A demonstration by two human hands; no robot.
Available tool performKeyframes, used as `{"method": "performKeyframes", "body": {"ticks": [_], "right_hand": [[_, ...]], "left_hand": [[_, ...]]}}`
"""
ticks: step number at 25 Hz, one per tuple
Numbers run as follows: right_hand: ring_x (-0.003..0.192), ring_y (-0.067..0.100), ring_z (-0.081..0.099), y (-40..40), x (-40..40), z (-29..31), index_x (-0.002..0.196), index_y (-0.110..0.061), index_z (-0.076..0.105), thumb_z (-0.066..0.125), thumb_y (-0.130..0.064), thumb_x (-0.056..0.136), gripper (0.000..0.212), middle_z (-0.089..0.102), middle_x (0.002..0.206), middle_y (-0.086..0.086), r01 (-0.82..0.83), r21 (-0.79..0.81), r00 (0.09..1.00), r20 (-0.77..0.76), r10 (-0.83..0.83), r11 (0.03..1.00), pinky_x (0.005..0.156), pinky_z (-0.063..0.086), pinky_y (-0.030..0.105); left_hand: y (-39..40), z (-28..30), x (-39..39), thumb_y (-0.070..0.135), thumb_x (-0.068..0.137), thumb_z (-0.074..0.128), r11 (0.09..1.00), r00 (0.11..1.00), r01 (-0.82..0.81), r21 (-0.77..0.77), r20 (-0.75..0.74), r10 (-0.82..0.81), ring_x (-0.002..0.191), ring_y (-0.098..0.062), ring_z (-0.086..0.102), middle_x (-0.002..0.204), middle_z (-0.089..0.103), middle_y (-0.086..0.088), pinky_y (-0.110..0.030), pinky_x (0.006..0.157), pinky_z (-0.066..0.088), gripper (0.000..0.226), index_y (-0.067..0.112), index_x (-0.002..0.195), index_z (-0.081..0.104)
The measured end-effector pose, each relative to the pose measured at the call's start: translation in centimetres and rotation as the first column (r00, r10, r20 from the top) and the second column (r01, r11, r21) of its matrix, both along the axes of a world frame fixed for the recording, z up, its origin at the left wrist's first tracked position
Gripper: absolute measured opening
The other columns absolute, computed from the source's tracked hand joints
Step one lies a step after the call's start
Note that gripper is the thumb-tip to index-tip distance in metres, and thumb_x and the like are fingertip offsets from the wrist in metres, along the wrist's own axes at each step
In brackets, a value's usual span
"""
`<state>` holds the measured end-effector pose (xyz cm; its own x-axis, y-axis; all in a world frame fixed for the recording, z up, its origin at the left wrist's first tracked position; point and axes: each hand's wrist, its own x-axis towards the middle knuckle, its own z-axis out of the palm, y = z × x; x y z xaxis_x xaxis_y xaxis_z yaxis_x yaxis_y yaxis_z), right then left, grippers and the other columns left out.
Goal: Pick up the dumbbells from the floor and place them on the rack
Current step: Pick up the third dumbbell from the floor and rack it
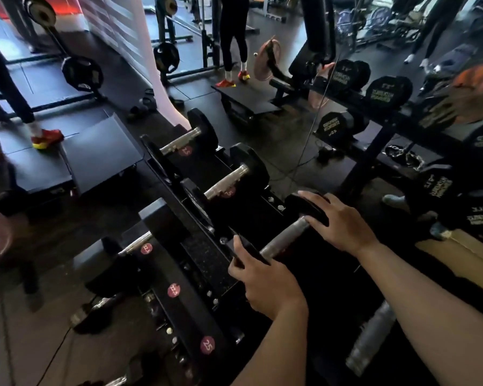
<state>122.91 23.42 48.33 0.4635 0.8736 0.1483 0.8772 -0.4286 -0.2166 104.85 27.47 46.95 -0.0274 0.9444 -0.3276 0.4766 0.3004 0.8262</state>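
On rack (195,277), hands (268,285) covering dumbbell (285,239) (heads)

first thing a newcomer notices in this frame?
Two bare hands at centre: the left hand and right hand cup the two heads of one dumbbell on the rack. Two more dumbbells sit beyond it, and red shoes stand out at left.

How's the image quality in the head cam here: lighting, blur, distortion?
Head view: dim overall, so the black rack and the heads of the dumbbell under both hands lose detail; its metal handle catches a mild sheen. Wide-angle distortion bends the frame edges. Left hand and right hand are fairly sharp; the left edge and the mirror reflections on the right are blurred.
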Motion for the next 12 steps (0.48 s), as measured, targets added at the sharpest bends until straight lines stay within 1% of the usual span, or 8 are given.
{"method": "performKeyframes", "body": {"ticks": [1,2,4,6,8,10,12], "right_hand": [[0.094,0.039,0.067,0.0,0.3,-0.2,0.149,-0.054,0.025,0.058,-0.047,0.094,0.065,0.057,0.122,0.008,-0.001,0.008,1.0,-0.012,0.001,1.0,0.079,0.059,0.045],[0.096,0.039,0.067,0.2,0.7,-0.2,0.15,-0.055,0.023,0.058,-0.048,0.093,0.067,0.057,0.123,0.009,-0.002,0.0,1.0,-0.023,0.002,1.0,0.081,0.058,0.045],[0.097,0.037,0.067,0.3,0.9,0.1,0.15,-0.055,0.022,0.058,-0.05,0.092,0.068,0.057,0.121,0.006,-0.008,-0.01,0.999,-0.045,0.008,1.0,0.083,0.058,0.045],[0.09,0.029,0.067,0.3,0.7,0.2,0.149,-0.056,0.024,0.059,-0.049,0.091,0.067,0.056,0.109,-0.002,-0.014,0.009,0.998,-0.067,0.014,1.0,0.079,0.058,0.042],[0.085,0.024,0.065,0.3,0.6,0.3,0.147,-0.056,0.026,0.061,-0.046,0.092,0.066,0.053,0.102,-0.005,-0.004,0.014,0.996,-0.094,0.006,1.0,0.076,0.057,0.038],[0.083,0.022,0.064,0.4,0.5,0.4,0.146,-0.058,0.025,0.062,-0.044,0.092,0.066,0.05,0.102,-0.006,0.018,0.005,0.99,-0.14,-0.017,1.0,0.074,0.056,0.034],[0.089,0.023,0.063,0.4,0.2,0.6,0.145,-0.059,0.022,0.061,-0.042,0.094,0.067,0.047,0.111,-0.003,0.024,-0.021,0.984,-0.177,-0.028,0.999,0.077,0.057,0.037]], "left_hand": [[-0.2,0.1,0.3,0.021,0.095,0.063,0.999,1.0,-0.028,-0.024,0.013,0.028,0.065,-0.017,0.057,0.145,0.041,0.0,-0.026,0.053,0.043,0.073,0.051,0.149,0.024],[-0.6,0.3,0.4,0.021,0.095,0.063,0.998,0.999,-0.041,-0.049,0.02,0.042,0.066,-0.018,0.06,0.147,0.039,0.001,-0.028,0.053,0.046,0.073,0.053,0.148,0.023],[-1.1,0.5,0.1,0.022,0.095,0.063,0.998,0.999,-0.023,-0.065,0.043,0.026,0.072,-0.019,0.062,0.153,0.037,0.003,-0.032,0.06,0.051,0.074,0.055,0.147,0.021],[-1.3,0.7,-0.1,0.021,0.095,0.063,0.996,0.998,-0.014,-0.084,0.058,0.019,0.073,-0.016,0.057,0.156,0.036,0.004,-0.03,0.062,0.046,0.077,0.056,0.147,0.02],[-1.1,0.7,-0.2,0.022,0.095,0.063,0.996,0.998,-0.015,-0.092,0.065,0.021,0.073,-0.015,0.054,0.155,0.038,0.003,-0.027,0.059,0.042,0.076,0.055,0.148,0.02],[-1.1,1.0,-0.3,0.026,0.096,0.062,0.996,0.998,-0.007,-0.085,0.057,0.012,0.073,-0.015,0.056,0.154,0.04,0.002,-0.025,0.056,0.041,0.073,0.053,0.149,0.02],[-1.1,1.1,-0.5,0.028,0.097,0.061,0.997,0.998,0.005,-0.082,0.056,-0.001,0.079,-0.021,0.065,0.153,0.04,-0.001,-0.029,0.059,0.047,0.072,0.051,0.15,0.02]]}}
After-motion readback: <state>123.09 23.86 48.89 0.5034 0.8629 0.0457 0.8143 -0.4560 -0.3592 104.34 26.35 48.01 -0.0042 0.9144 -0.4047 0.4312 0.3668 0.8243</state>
